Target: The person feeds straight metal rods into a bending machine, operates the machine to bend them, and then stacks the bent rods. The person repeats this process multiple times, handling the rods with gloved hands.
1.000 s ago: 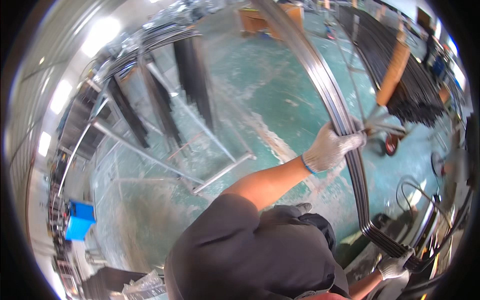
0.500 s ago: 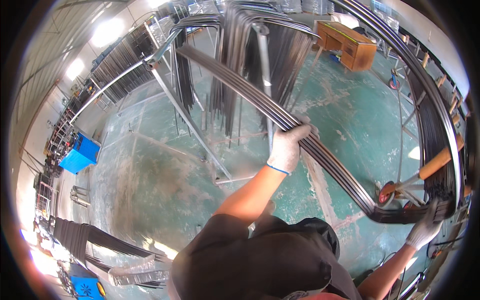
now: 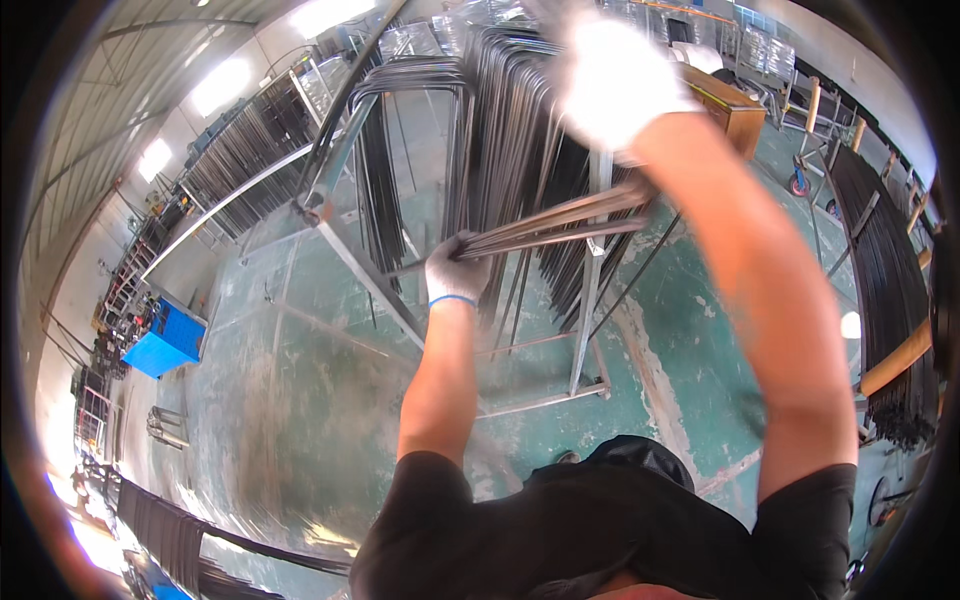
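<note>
My left hand point(image 3: 460, 272), in a pale work glove with a blue cuff edge, is closed around several long, thin dark metal bars point(image 3: 560, 222). The bars run from that hand to the right, in front of the rack, and blur at their far end. Raised at the upper right, my right hand point(image 3: 622, 88) is gloved too, overexposed and smeared by motion, so its fingers and any hold cannot be made out. Behind both hands, bent dark metal bars point(image 3: 500, 130) hang in dense rows on a grey metal rack point(image 3: 365, 275).
A wooden desk point(image 3: 735, 115) stands behind my right arm. More dark bars point(image 3: 885, 260) hang at the far right beside a brown roller point(image 3: 897, 358). A blue box-shaped machine point(image 3: 165, 340) is at the left. Another bundle of bars point(image 3: 165, 530) lies low at the left.
The bars swung from my right side toward the rack. My left hand moved left and slightly down. My right hand rose from the lower right to the top, and my view turned slightly.
</note>
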The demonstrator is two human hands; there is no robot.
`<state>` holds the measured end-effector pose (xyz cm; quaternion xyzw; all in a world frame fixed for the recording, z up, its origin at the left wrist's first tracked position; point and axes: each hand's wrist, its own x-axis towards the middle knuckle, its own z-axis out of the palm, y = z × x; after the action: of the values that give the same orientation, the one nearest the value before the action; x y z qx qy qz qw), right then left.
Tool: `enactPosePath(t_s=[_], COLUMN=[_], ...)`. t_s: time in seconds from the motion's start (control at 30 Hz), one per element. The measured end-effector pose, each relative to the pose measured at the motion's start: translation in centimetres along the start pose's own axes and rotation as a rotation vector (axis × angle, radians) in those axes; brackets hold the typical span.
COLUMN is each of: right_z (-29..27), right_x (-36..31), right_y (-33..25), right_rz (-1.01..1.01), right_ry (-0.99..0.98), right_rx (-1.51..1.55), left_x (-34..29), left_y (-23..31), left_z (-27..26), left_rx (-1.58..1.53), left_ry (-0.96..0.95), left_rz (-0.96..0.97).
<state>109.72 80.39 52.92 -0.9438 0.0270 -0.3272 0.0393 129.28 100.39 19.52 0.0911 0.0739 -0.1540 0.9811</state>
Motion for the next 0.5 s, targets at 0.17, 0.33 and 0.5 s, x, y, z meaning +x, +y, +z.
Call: enactPosePath(t_s=[0.17, 0.33, 0.5], right_z=[16.3, 21.1, 20.7], right_x=[1.1, -7.9, -22.5], right_y=[-6.4, -6.3, 10.4], right_rz=[-0.208, -0.236, -0.39], right_ry=[-0.072, 0.11, -0.036], right_rx=[0.272, 0.378, 0.512], left_x=[1.7, -0.1, -9.1], left_y=[2.3, 3.8, -3.6], left_z=[-4.8, -14.0, -9.8], left_rx=[-0.035, 0.354, 0.113], left_ry=[0.192, -0.26, 0.274], left_rz=[-0.001, 0.072, 0.103])
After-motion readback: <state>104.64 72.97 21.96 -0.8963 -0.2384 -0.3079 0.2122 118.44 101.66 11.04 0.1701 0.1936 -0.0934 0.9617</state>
